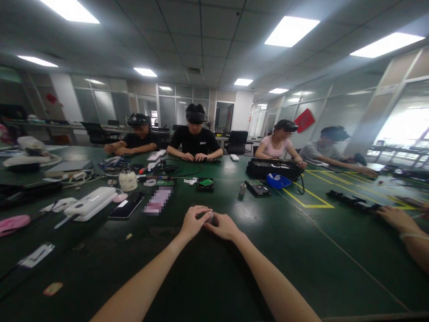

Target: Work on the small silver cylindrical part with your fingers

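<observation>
My left hand (192,222) and my right hand (224,226) meet over the dark green table (208,277), fingers pinched together around a small round greyish object (209,217) that sits between the fingertips. Both hands are closed on it; most of it is hidden, so I cannot name it. A black phone (126,206) and a white flat device (90,203) lie to the left of my hands. A small grey cylinder (241,189) stands beyond my right hand.
Several people sit along the far side, hands on the table. Another person's hand (398,218) reaches in at the right. A black case (273,168), blue tray (278,181), white jar (128,180), cables and yellow floor-tape lines (310,197) lie farther out.
</observation>
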Motion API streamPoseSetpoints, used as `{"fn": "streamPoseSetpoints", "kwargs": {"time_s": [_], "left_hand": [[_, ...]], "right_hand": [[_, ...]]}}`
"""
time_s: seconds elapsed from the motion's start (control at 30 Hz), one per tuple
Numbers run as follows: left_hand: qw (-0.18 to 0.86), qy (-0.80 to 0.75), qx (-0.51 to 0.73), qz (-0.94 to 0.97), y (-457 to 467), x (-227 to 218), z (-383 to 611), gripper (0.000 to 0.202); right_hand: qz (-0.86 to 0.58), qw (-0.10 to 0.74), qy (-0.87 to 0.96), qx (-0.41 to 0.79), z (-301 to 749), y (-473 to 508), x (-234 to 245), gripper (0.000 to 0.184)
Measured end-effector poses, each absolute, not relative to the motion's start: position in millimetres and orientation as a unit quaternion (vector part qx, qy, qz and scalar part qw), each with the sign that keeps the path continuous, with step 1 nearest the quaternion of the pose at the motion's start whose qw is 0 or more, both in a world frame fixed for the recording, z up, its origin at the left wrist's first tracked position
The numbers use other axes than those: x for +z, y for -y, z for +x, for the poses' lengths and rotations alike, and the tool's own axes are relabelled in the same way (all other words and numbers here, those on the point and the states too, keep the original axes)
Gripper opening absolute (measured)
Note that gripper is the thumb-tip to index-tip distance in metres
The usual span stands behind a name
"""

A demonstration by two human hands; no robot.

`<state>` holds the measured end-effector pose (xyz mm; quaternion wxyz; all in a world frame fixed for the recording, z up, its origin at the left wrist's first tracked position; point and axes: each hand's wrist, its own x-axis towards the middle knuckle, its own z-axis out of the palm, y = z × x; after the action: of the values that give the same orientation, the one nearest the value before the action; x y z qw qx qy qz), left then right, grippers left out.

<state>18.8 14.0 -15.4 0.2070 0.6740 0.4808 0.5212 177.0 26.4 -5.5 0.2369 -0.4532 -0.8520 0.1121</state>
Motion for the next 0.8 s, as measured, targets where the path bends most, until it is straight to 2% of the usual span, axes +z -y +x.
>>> {"fn": "streamPoseSetpoints", "kwargs": {"time_s": [0.23,0.37,0.63,0.73,0.8], "left_hand": [[0.126,-0.537,0.553,0.625,-20.3,-2.6,8.9,0.026],[0.059,-0.626,0.464,0.624,-26.5,-4.4,-11.4,0.028],[0.089,-0.725,0.298,0.614,-29.6,-12.1,-23.0,0.039],[0.101,-0.674,0.268,0.681,-30.2,-10.0,-34.3,0.043],[0.107,-0.605,0.237,0.753,-32.3,-7.2,-43.8,0.037]], "right_hand": [[-0.46,0.227,0.855,0.08,175.5,-22.2,0.2,0.035],[-0.479,0.239,0.843,0.049,175.8,-22.3,-3.2,0.041],[-0.503,0.238,0.831,0.018,176.9,-18.6,-6.6,0.05],[-0.506,0.236,0.83,0.004,177.5,-18.9,-8.7,0.052],[-0.509,0.239,0.827,0.001,177.7,-19.4,-11.0,0.053]]}}
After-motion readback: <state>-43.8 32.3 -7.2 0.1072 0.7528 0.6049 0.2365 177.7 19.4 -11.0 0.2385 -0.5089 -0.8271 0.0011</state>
